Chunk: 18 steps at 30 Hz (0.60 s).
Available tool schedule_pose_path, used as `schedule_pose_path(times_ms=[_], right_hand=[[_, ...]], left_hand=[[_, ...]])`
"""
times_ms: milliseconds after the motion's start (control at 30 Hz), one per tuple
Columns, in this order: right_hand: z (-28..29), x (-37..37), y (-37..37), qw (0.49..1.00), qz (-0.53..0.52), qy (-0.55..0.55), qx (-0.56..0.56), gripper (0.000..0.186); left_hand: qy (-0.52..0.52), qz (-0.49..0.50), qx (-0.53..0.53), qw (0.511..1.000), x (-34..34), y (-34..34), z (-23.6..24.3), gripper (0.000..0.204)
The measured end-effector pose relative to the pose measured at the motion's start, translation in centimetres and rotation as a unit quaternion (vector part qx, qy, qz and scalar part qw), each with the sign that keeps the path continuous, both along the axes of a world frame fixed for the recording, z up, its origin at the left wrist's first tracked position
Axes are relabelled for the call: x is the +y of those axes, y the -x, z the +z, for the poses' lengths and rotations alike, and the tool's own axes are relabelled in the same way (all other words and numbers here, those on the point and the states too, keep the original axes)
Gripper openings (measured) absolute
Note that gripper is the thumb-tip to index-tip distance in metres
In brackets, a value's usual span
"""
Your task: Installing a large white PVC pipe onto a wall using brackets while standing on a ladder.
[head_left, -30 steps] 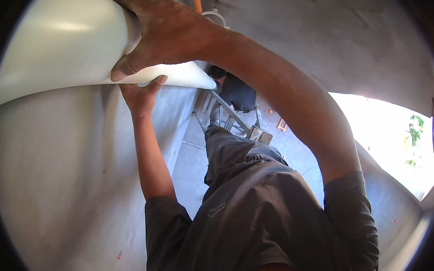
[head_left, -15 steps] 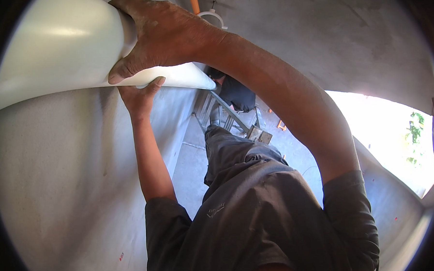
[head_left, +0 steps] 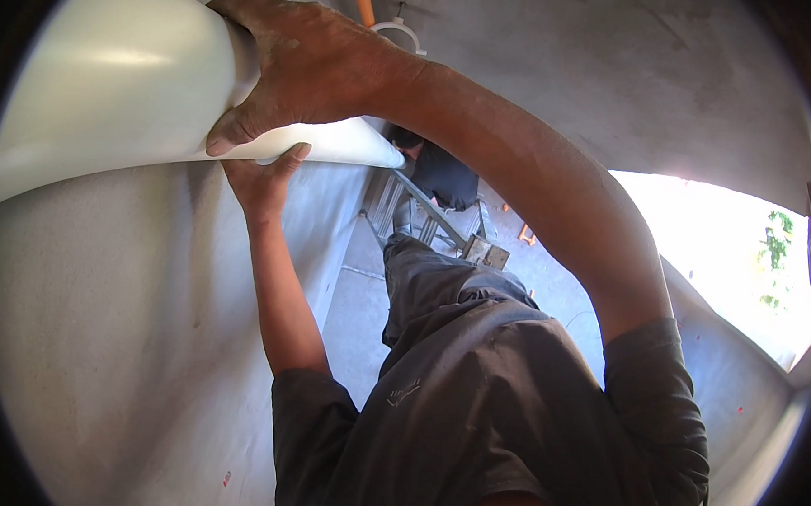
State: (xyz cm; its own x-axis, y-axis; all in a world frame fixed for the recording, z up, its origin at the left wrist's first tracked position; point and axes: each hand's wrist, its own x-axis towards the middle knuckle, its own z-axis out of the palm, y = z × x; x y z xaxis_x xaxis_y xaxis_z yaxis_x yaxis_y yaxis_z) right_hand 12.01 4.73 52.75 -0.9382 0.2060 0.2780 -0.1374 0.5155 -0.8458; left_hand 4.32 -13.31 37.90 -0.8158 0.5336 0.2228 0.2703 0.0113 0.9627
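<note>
A thick white pipe [head_left: 113,94] runs from the upper left toward the middle of the head view, along a grey wall. My right hand [head_left: 311,67] is wrapped over its near side, fingers and thumb spread around the curve. Below it, my left hand [head_left: 262,178] grips the pipe from underneath. Its thumb shows against the lower side, while the other fingers are hidden behind the pipe. Both arms are raised. Past my right forearm, the far end of the pipe narrows away beside another person in dark clothing [head_left: 445,174].
A white ring clamp [head_left: 396,34] hangs from the grey ceiling beside an orange tube [head_left: 363,3]. Below are a metal stepladder [head_left: 436,217], a small block-like object [head_left: 483,252] and an orange item [head_left: 527,235] on the floor. A bright opening [head_left: 704,240] is at the right.
</note>
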Motion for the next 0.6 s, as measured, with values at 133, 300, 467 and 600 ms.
schedule_pose_path(times_ms=[133,300,467,600], right_hand=[[0.13,0.04,-0.13,1.0,0.005,0.009,-0.005,0.099],[0.02,0.1,-0.18,1.0,0.005,0.012,0.0,0.098],[0.21,-0.01,-0.19,1.0,0.001,0.007,0.001,0.097],[0.15,0.02,-0.21,1.0,-0.002,0.0,0.0,0.097]], left_hand=[[-0.002,-0.011,-0.003,1.0,0.11,0.03,0.14,0.086],[-0.004,-0.011,-0.004,1.0,0.18,0.02,0.07,0.086],[-0.008,-0.007,-0.002,1.0,0.17,-0.04,0.21,0.087],[-0.018,-0.01,-0.003,1.0,0.41,-0.36,0.68,0.086]])
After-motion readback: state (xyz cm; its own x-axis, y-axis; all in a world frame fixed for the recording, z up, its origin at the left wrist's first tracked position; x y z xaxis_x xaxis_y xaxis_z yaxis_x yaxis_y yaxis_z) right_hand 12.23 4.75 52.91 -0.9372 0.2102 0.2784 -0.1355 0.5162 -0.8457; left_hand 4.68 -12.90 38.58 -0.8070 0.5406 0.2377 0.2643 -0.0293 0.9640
